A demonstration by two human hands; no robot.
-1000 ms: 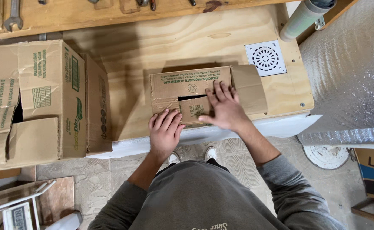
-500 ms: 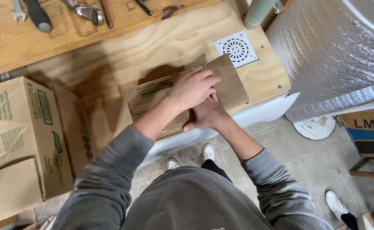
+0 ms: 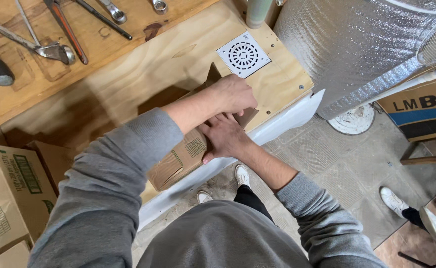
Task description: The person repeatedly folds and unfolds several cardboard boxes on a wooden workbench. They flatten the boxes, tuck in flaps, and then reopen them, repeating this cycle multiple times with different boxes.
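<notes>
A small brown cardboard box [image 3: 178, 159] lies tilted on the plywood bench top [image 3: 128, 84], near its front edge. My left hand [image 3: 234, 94] reaches across from the left and closes its fingers over the box's far flap [image 3: 213, 75], which stands up. My right hand [image 3: 223, 136] is just below it and holds the box top down, fingers pointing left. The two hands touch and cover the middle of the box. Grey sleeves hide its left part.
A white round-patterned drain grate [image 3: 242, 55] lies just beyond the hands. Wrenches and pliers [image 3: 54, 49] lie on the back board. A big cardboard carton [image 3: 9, 198] stands at left, a silver foil roll [image 3: 357, 44] at right. Another person's white shoe [image 3: 395, 198] is on the floor.
The view has swung left and closer. My left hand has crossed over to the box's far side and closed on its flap. The box now sits turned at an angle.
</notes>
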